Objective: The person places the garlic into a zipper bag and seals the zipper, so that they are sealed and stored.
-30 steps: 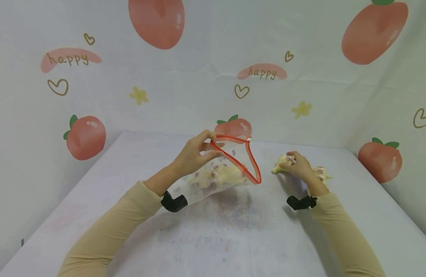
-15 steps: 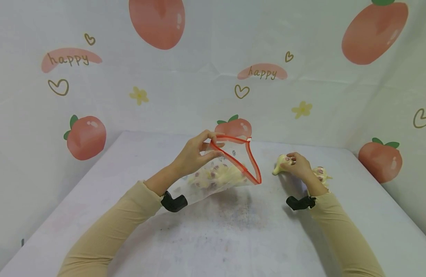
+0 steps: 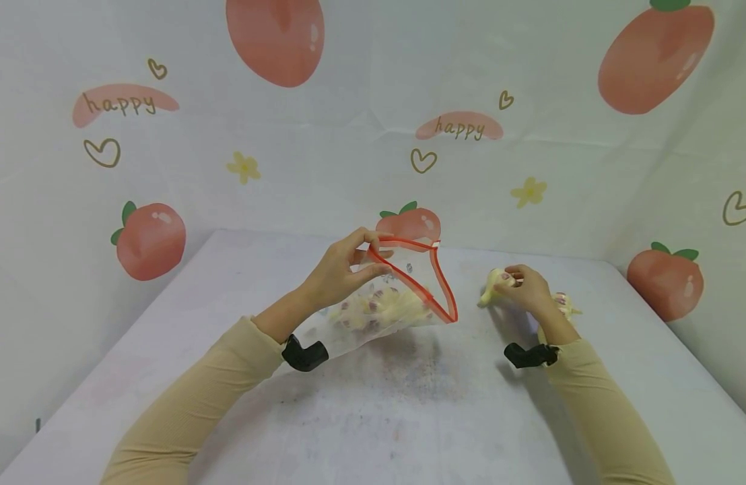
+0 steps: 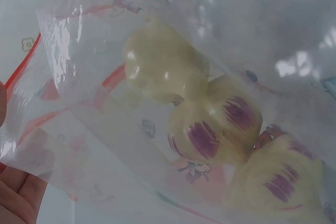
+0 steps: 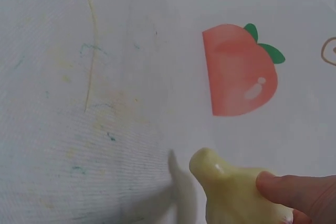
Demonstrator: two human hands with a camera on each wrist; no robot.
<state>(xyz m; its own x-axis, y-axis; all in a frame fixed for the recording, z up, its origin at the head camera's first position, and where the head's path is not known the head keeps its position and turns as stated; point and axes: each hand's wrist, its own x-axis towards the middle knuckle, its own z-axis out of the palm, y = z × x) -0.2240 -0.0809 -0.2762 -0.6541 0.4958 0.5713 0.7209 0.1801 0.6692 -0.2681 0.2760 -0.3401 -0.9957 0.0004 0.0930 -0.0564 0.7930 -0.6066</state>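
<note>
Pale-yellow, purple-streaked garlic bulbs (image 4: 215, 124) look hazy thru the clear plastic, red-rimmed bag (image 3: 411, 281); a spare bulb (image 3: 563, 306) is part hidden by my R wrist. L hand (image 3: 339, 269) pinches bag rim, mouth gaping; R hand (image 3: 526, 289), fingers curled, grips a smooth pale-yellow bulb w/ purple streaks (image 3: 493, 285), right of bag, bottom cut off in R wrist view.

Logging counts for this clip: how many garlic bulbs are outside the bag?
2 plainly visible: one garlic bulb in the right hand, another garlic bulb on the table, partly behind the right wrist. More may be hidden there.
</note>
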